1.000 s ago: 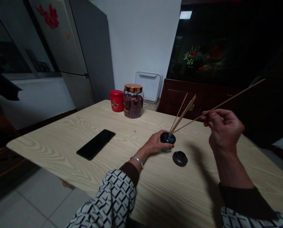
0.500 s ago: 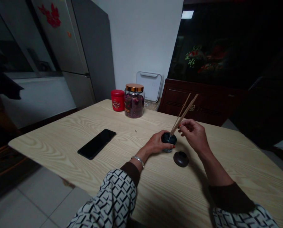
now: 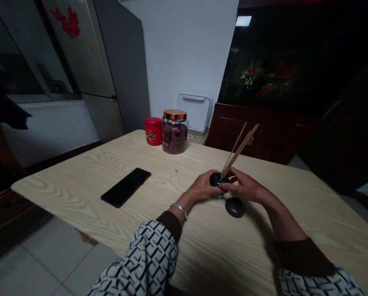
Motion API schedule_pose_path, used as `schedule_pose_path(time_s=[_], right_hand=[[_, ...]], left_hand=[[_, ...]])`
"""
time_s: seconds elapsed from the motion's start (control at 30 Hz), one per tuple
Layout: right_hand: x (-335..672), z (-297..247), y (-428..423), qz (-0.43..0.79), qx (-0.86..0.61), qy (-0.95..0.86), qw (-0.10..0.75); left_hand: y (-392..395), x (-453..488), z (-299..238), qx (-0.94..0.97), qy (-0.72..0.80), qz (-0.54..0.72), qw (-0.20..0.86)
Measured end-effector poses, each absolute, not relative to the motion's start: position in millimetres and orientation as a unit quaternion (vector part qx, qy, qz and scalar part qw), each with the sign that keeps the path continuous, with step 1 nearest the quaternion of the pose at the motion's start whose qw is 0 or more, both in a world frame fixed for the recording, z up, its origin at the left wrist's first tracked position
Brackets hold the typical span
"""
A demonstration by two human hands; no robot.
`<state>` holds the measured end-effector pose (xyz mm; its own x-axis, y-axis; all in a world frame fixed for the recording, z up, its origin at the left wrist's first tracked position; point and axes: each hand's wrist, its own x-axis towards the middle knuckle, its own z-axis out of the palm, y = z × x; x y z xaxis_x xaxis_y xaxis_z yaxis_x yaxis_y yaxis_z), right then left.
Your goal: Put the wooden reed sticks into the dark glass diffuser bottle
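Holds the bottle [image 3: 217, 180], upright on the table [image 3: 202, 246] just beyond the dark cap [image 3: 235, 207], in the curled grip of left hand [image 3: 203, 186] and right hand [image 3: 246, 186]. Could tip it with uneven pressure, given the lean of the sticks [image 3: 238, 151].

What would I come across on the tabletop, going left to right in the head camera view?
Phone → red canister → jar → bottle → dark round piece.
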<state>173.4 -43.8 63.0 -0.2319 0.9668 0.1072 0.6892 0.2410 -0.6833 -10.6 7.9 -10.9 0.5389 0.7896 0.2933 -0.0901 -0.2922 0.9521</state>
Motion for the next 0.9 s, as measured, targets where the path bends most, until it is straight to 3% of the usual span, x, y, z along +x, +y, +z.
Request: schedule_pose_path(time_s=[0.2,0.53,0.9], right_hand=[[164.7,45.5,-35.4,0.220,-0.583,-0.728,0.286],[186.1,26.9,4.5,0.085,-0.639,-0.692,0.326],[196.3,2.4,12.8,0.083,-0.659,-0.637,0.392]], left_hand=[[9.0,-17.6,-11.0,0.729,0.231,0.382,0.520],[17.5,-18.0,-26.3,0.723,0.338,0.401,0.448],[17.7,-16.0,-24.8,0.729,0.352,0.413,0.418]])
